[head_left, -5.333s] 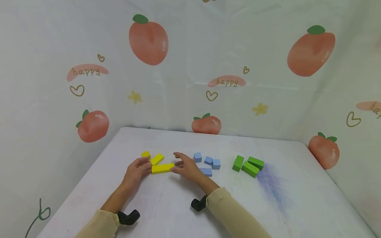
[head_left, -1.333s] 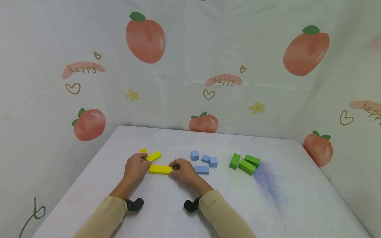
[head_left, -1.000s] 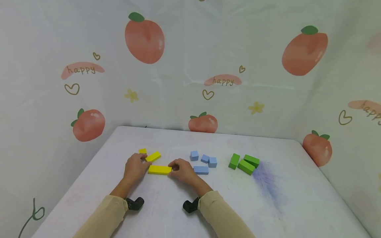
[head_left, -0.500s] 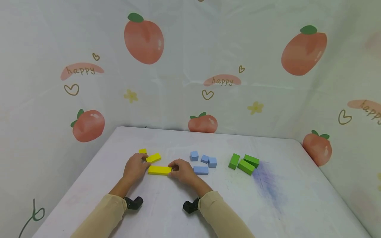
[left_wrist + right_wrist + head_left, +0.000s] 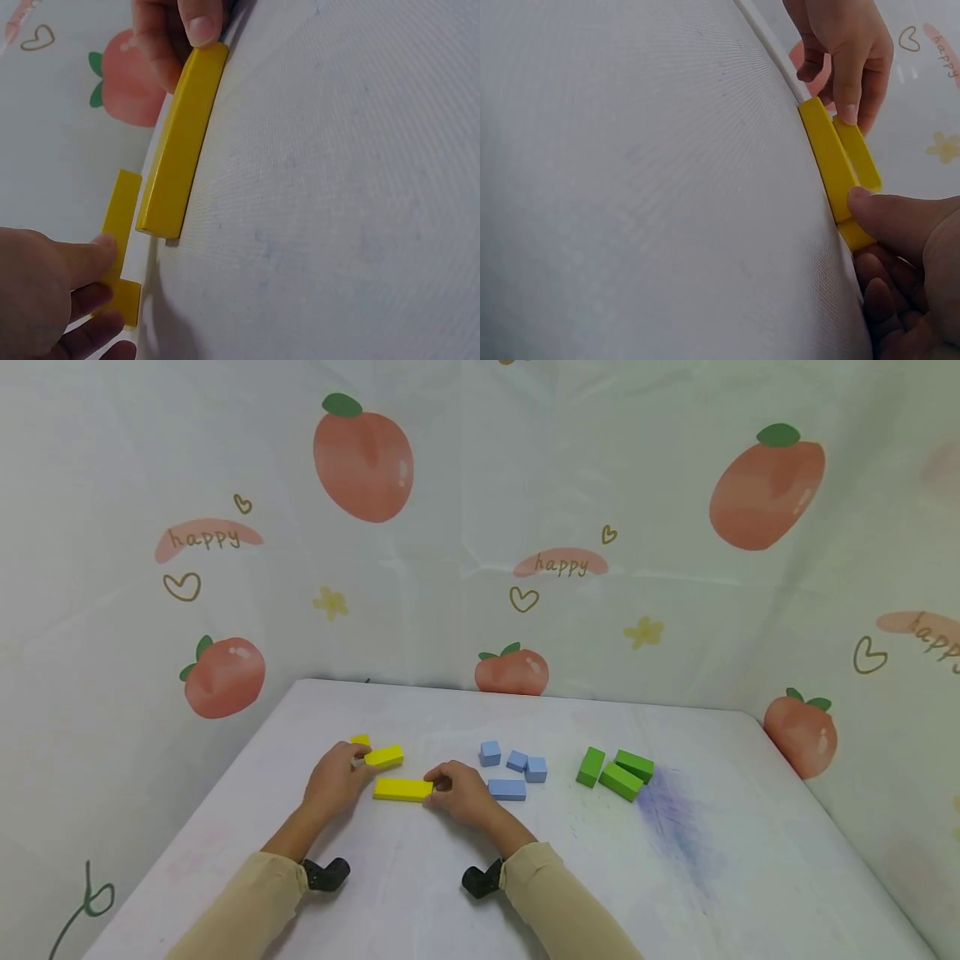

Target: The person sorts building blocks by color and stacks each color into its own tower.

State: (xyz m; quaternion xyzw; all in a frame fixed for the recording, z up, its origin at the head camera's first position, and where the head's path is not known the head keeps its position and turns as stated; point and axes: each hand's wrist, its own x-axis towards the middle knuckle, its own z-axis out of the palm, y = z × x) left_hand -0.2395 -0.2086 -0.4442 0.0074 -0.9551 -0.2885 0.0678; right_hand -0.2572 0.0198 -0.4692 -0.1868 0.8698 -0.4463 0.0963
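Note:
In the head view, my right hand [image 5: 463, 795] pinches the right end of a long yellow block [image 5: 401, 790] lying on the table. The right wrist view shows the thumb over that end with the other fingers below it, and a bit more yellow wood [image 5: 856, 236] just past the thumb. To the left, my left hand [image 5: 335, 781] holds the left end of a shorter yellow block [image 5: 385, 757] between thumb and fingers, behind the long one. A small yellow block [image 5: 361, 740] stands further back, partly covered by the left fingers.
Several light blue blocks, among them a flat one [image 5: 507, 790], lie right of the right hand. Further right are three green blocks [image 5: 621, 781]. The white table [image 5: 420, 893] meets a printed curtain [image 5: 450, 527] behind.
My left hand has left the long yellow block's left end and taken the shorter yellow block, which has turned slightly. The right hand stays at the long block.

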